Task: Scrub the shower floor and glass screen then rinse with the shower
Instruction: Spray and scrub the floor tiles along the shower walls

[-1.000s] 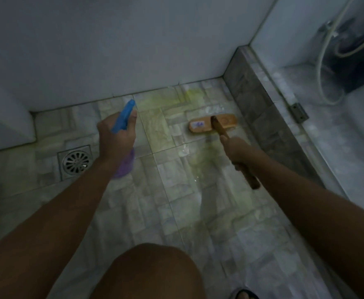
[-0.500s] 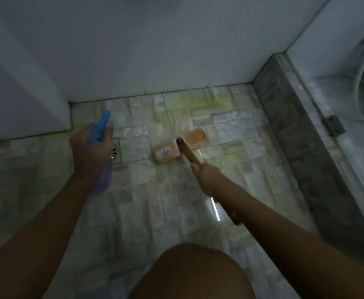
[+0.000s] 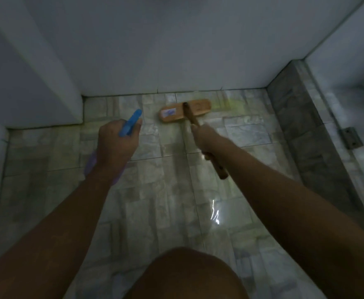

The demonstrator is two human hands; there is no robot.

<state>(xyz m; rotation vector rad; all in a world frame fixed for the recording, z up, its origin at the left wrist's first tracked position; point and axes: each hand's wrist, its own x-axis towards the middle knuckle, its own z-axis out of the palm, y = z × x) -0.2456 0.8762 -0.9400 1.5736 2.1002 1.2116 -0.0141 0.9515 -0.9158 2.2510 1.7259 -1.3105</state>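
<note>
The right hand (image 3: 204, 139) grips the brush (image 3: 185, 113) on the wet floor (image 3: 172, 190), far by the wall. The left hand (image 3: 116, 143) holds a spray bottle (image 3: 130, 124). Scrubbing looks part done; the glass and rinsing seem left.

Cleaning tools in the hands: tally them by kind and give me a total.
Scrub brush: 1, gripped by the right hand
Spray bottle: 1, gripped by the left hand
Total: 2
</note>
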